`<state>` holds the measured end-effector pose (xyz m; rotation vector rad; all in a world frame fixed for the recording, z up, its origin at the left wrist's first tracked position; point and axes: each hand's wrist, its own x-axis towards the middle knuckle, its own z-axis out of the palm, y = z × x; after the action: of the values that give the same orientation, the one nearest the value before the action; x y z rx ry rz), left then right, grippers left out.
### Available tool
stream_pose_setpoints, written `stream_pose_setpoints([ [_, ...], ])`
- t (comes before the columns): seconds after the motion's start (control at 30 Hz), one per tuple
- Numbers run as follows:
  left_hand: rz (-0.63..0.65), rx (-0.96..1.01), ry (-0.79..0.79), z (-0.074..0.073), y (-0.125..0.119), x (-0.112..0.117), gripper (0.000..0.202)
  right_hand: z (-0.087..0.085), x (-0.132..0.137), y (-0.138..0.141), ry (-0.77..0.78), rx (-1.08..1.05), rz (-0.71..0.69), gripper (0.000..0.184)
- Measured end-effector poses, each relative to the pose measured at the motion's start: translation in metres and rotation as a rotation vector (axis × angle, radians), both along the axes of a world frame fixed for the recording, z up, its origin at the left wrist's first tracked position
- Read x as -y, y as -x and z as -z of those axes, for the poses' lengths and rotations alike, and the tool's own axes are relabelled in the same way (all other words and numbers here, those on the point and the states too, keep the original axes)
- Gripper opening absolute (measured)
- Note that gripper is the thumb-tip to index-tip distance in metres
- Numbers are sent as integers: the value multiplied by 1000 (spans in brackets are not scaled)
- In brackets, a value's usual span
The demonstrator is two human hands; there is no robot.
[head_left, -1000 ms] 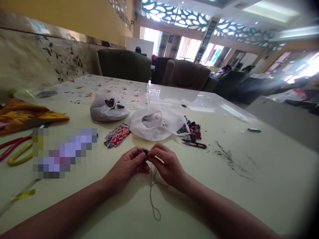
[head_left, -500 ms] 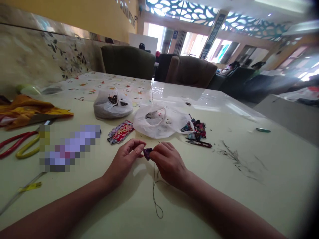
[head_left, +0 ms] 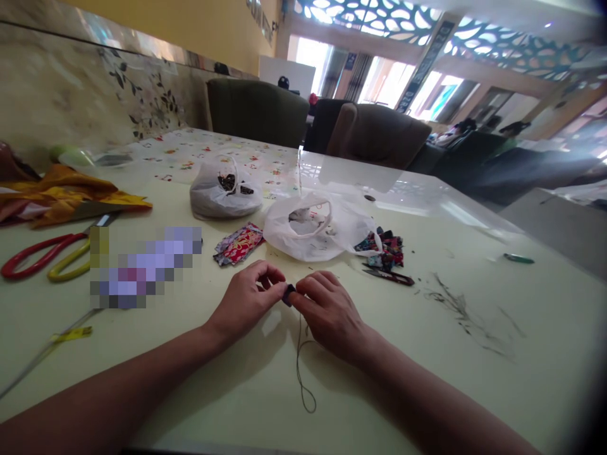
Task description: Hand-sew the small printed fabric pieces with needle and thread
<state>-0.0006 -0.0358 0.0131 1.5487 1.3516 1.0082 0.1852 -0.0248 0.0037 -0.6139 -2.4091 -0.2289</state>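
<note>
Left hand: has come in closer to the right one since half a second ago, so less of the piece shows between them now.
Dark purple piece: tiny thing (head_left: 288, 294) held up over the table (head_left: 227, 404) between both hands' fingertips.
Right grip: thumb and finger of the right hand (head_left: 332, 316) pinched together on it.
Left grip: fingertips of the left hand (head_left: 249, 294) right up against its edge, but can't tell if they're really clamped on.
Thread: thin dark strand (head_left: 300, 360) hanging below the right hand, ending in a loop.
Bags: white plastic one (head_left: 303, 243) just past the hands, another with dark bits inside (head_left: 208, 202) behind it to the left.
Fabric: red patterned stack (head_left: 244, 245) near the left hand, multicoloured scraps (head_left: 389, 249) beside the white bag.
Snips: small pair (head_left: 391, 277) just in front of those scraps, messy loose threads (head_left: 458, 306) further right.
Far left: red-and-yellow-handled scissors (head_left: 76, 239), next to a pixelated lilac item (head_left: 152, 259).
</note>
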Motion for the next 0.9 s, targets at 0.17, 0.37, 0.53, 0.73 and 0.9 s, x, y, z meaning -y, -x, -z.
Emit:
stream_pose_setpoints([
  [0.17,6,-99,-8,0,1,1,13,-2,0,1,-16,38,-21,31],
  [0.37,27,-176,32,4,2,-1,10,-4,1,1,-80,103,-50,30],
  [0.53,14,-219,56,3,3,-3,8,-5,0,0,-66,127,-60,29],
  [0.73,29,-226,44,-1,3,-3,3,1,-4,-5,60,136,-83,30],
  [0.9,145,-57,32,0,6,-6,12,0,-5,-7,222,121,-132,28],
])
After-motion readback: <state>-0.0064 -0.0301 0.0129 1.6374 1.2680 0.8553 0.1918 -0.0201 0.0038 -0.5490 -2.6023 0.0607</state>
